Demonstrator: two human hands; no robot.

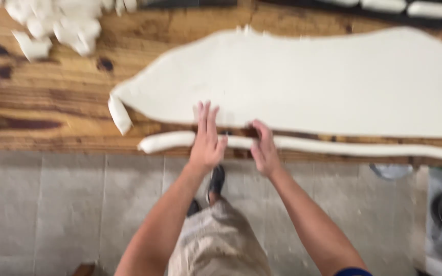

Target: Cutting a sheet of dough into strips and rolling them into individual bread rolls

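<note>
Nothing of that sort here as far as I can see - no packages, no labels, no signs, no screens anywhere on or around the wooden bench (52, 97). The picture is a bit blurry, so the greyish bits below the bench's near right corner are too smudged to tell what they are - could be anything.
</note>
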